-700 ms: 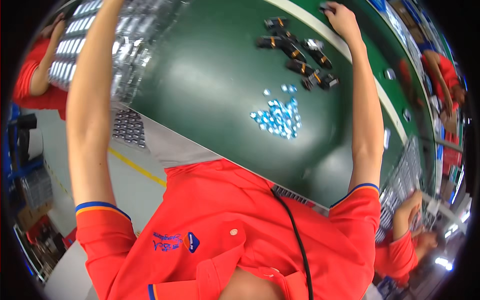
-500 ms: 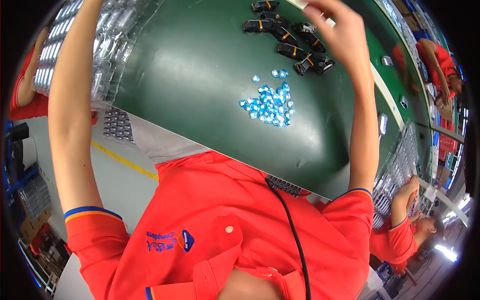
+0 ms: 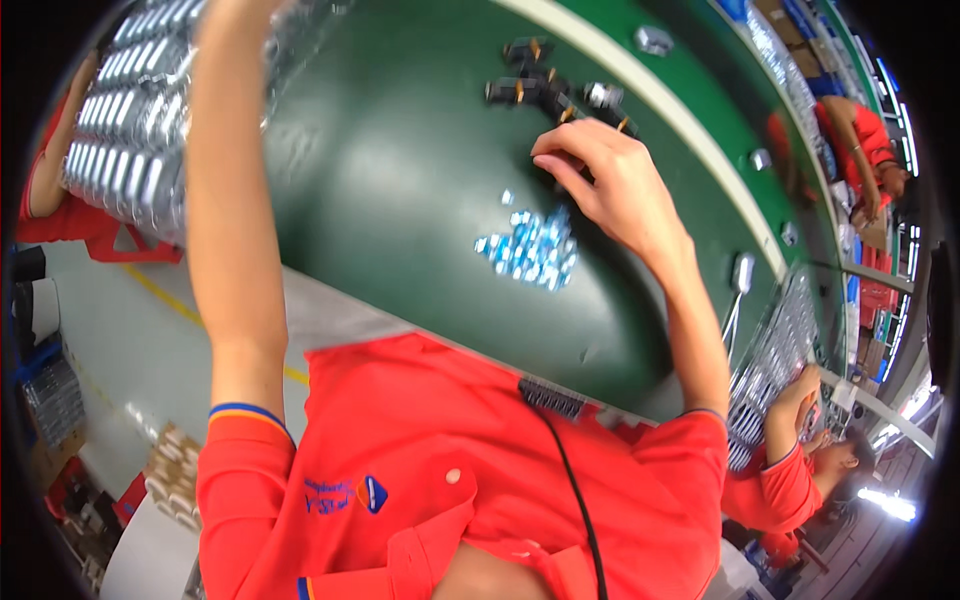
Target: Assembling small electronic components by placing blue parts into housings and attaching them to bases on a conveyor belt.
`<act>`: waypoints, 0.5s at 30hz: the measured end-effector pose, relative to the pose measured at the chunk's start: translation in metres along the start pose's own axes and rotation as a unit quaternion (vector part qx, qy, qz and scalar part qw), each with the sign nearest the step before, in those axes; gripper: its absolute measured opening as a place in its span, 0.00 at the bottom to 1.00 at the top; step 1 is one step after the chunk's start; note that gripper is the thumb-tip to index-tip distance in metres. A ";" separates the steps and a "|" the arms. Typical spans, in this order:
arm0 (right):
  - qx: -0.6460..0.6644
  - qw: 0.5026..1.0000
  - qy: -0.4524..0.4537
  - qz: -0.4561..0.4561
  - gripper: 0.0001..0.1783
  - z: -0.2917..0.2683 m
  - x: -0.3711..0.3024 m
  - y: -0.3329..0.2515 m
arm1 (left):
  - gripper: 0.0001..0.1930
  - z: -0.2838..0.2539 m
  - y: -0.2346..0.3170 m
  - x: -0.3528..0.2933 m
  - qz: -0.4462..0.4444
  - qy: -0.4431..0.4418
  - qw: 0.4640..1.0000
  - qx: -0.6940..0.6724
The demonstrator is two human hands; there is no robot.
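Over the green table, my right hand is curled, its thumb and fingers drawn toward each other. Whatever they hold, if anything, is hidden. It hovers between a loose group of small black parts with orange strips, which it partly covers, and a heap of small shiny blue pieces. One such piece lies just off the heap. My left hand is at the top edge beside the stacked clear plastic trays; it is blurred and its fingers are cut off by the frame.
Clear plastic trays are stacked at the left, with another person's arm behind them. A pale strip runs along the table's right side, with small silvery parts beyond. At the right, a person in red works beside more trays.
My right hand has come down and left from the top right, toward the blue heap, and its fingers have curled. My left arm has swung to the right. The view has shifted too.
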State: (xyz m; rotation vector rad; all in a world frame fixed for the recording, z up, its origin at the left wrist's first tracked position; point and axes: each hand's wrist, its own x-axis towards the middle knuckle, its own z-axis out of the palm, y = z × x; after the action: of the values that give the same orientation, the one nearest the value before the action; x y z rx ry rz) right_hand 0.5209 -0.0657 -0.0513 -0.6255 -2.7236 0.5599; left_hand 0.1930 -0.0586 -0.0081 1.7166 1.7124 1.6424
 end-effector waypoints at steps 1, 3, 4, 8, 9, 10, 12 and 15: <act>-0.015 1.000 0.010 -0.013 0.07 -0.007 0.015 0.003 | 0.13 0.016 -0.013 -0.007 0.077 -0.053 0.996 0.007; 0.182 0.971 0.098 0.124 0.07 -0.020 0.038 0.014 | 0.15 0.057 -0.001 -0.032 -0.262 -0.049 0.843 -0.467; 0.288 0.930 0.138 0.182 0.07 -0.024 0.049 0.015 | 0.15 0.067 -0.014 -0.037 -0.246 -0.051 0.848 -0.467; 0.383 0.889 0.208 0.140 0.09 -0.024 0.091 0.060 | 0.24 0.090 -0.028 -0.041 -0.209 -0.130 0.843 -0.479; 0.380 0.892 0.196 0.147 0.09 -0.020 0.095 0.063 | 0.25 0.092 -0.023 -0.046 -0.189 -0.138 0.861 -0.451; 0.377 0.894 0.185 0.155 0.10 -0.017 0.097 0.066 | 0.25 0.094 -0.020 -0.048 -0.169 -0.147 0.878 -0.423; 0.381 0.894 0.169 0.164 0.10 -0.010 0.101 0.067 | 0.25 0.094 -0.015 -0.046 -0.149 -0.136 0.893 -0.402; 0.364 0.900 0.184 0.152 0.11 -0.010 0.100 0.067 | 0.24 0.093 -0.011 -0.042 -0.103 -0.116 0.916 -0.370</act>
State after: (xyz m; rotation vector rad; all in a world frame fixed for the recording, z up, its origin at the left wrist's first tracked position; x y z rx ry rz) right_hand 0.4620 0.0400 -0.0527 -0.8314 -1.8638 1.2968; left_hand 0.2709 -0.0399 -0.0721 1.2417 0.9290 1.6089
